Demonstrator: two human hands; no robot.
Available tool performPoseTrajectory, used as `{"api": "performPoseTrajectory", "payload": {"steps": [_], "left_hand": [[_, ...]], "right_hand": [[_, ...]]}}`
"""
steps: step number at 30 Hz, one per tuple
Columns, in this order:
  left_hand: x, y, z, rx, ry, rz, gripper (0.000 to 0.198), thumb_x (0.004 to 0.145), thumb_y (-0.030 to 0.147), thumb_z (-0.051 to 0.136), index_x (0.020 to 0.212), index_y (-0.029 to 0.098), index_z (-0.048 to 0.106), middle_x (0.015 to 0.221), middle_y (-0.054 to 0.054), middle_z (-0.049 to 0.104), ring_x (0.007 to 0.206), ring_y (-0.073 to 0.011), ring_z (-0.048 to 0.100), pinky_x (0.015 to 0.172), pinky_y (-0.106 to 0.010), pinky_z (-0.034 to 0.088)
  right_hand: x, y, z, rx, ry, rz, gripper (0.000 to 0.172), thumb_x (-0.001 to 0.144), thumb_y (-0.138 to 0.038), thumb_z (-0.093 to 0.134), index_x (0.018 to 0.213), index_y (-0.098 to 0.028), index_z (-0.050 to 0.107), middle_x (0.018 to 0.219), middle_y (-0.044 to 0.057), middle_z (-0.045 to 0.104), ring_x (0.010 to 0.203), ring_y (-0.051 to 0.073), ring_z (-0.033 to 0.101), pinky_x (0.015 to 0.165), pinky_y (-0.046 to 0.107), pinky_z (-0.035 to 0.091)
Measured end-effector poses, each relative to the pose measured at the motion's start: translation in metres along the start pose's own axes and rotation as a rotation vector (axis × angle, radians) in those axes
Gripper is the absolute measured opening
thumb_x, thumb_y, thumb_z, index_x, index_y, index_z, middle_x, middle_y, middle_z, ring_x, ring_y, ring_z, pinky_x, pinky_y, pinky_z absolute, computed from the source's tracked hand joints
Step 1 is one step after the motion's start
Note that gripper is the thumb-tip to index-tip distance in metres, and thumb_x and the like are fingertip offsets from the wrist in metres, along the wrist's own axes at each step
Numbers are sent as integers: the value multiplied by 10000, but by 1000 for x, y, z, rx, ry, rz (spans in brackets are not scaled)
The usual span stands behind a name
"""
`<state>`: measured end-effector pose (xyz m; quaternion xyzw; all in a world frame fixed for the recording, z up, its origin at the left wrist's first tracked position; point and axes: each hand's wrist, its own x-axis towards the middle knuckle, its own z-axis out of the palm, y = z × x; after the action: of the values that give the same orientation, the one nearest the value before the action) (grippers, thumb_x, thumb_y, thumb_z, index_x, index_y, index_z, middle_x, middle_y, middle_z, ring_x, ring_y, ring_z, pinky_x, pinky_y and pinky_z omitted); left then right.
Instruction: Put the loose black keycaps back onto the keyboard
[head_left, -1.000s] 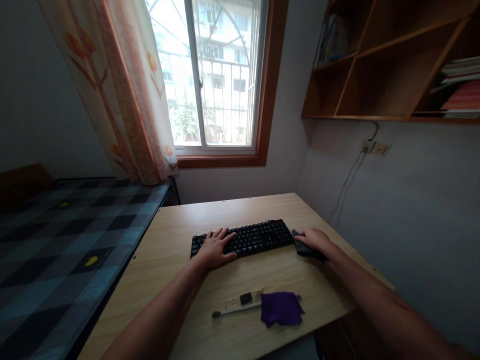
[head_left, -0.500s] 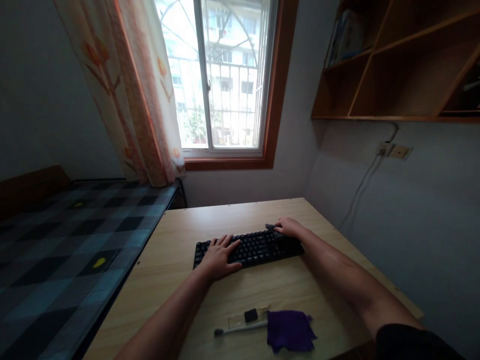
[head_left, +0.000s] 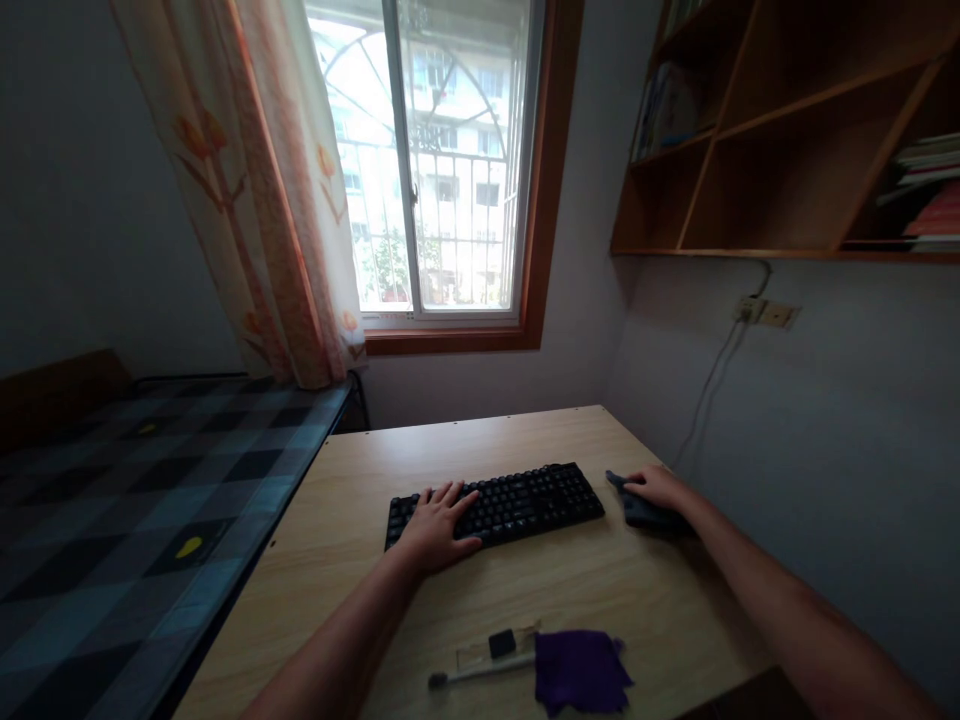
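Observation:
A black keyboard (head_left: 536,503) lies slightly askew across the middle of the wooden table (head_left: 480,590). My left hand (head_left: 441,525) rests on its left end, fingers spread over the keys. Off the keyboard's right end, my right hand (head_left: 658,487) grips a dark cloth (head_left: 646,513), which hangs at the table's right side. Closer to me lie a thin brush (head_left: 480,671) with a dark head, a purple cloth (head_left: 581,670) over the brush's far end, and a small black square piece (head_left: 502,642) on something clear and flat.
To the left stands a bed (head_left: 172,490) with a checked cover. A curtain (head_left: 277,250) hangs beside the window (head_left: 450,180). Wooden shelves (head_left: 780,190) with books are on the right wall, above a socket (head_left: 763,311) with a cable.
My right hand has moved right with the dark cloth, from over the keyboard's right end to beside it. My left hand stays on the keyboard. The view has turned slightly right.

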<state>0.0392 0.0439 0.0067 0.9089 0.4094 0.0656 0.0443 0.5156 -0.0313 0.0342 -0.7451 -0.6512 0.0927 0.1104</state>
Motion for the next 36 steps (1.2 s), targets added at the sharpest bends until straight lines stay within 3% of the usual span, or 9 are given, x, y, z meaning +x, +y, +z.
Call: {"api": "performPoseTrajectory", "payload": {"steps": [4, 9, 12, 15, 20, 24, 28, 31, 36], "left_hand": [[1, -3, 1, 6, 10, 27, 860, 816, 711, 590, 1554, 326, 374, 1648, -124, 271, 1511, -377, 241, 1197, -606, 144], [6, -1, -2, 10, 2, 85, 845, 836, 682, 594, 1561, 317, 357, 1648, -130, 268, 1512, -359, 248, 1205, -601, 127], [10, 0, -5, 29, 11, 141, 833, 838, 650, 607, 1555, 298, 371, 1639, -132, 294, 1505, -352, 269, 1212, -590, 125], [13, 1, -9, 81, 44, 236, 793, 857, 607, 602, 1541, 259, 403, 1608, -140, 362, 1487, -346, 311, 1225, -580, 83], [17, 10, -10, 168, 112, 299, 611, 916, 510, 565, 1464, 244, 518, 1560, -135, 444, 1470, -333, 348, 1227, -590, 85], [14, 14, -4, 170, 180, 257, 603, 922, 469, 587, 1475, 245, 503, 1585, -130, 406, 1477, -336, 335, 1222, -588, 167], [-2, -1, 2, 141, 241, 194, 554, 937, 433, 565, 1461, 262, 518, 1584, -112, 412, 1473, -322, 349, 1223, -574, 195], [-19, -18, 7, 129, 293, 78, 520, 951, 437, 527, 1446, 278, 532, 1575, -114, 425, 1467, -343, 354, 1209, -635, 164], [-38, -29, 16, 114, 292, -4, 509, 962, 438, 486, 1443, 276, 537, 1587, -118, 404, 1471, -358, 344, 1183, -674, 185]], "right_hand": [[-43, -10, 4, 217, -92, -128, 374, 890, -414, 564, 1148, -252, 780, 1155, 83, 752, 1073, 284, 681, 952, 359, 501], [-73, -65, 21, 273, -274, -510, 376, 863, -457, 637, 1165, -280, 775, 1349, 83, 643, 1234, 287, 591, 1081, 387, 427], [-55, -91, 22, 232, -111, -560, 378, 919, -477, 585, 1167, -264, 775, 1448, 112, 564, 1328, 291, 517, 1132, 416, 374], [-22, -109, 19, 140, 19, -596, 460, 853, -478, 683, 1265, -277, 723, 1482, 121, 534, 1353, 312, 489, 1154, 459, 335], [17, -123, 32, -39, -195, -627, 846, 701, -582, 798, 1471, -380, 511, 1646, 100, 297, 1500, 392, 250, 1197, 589, 144], [28, -113, 46, -59, -285, -603, 921, 709, -585, 784, 1527, -414, 398, 1691, 85, 136, 1534, 390, 131, 1196, 603, 69], [32, -90, 45, -53, -243, -529, 835, 771, -555, 732, 1525, -416, 401, 1688, 72, 163, 1536, 362, 149, 1200, 585, 72], [30, -66, 36, -80, -225, -417, 823, 782, -556, 716, 1528, -407, 401, 1681, 75, 194, 1529, 359, 179, 1198, 578, 109], [14, -17, 31, -148, -151, -206, 784, 832, -595, 637, 1543, -378, 389, 1674, 110, 211, 1515, 364, 219, 1172, 593, 185]]}}
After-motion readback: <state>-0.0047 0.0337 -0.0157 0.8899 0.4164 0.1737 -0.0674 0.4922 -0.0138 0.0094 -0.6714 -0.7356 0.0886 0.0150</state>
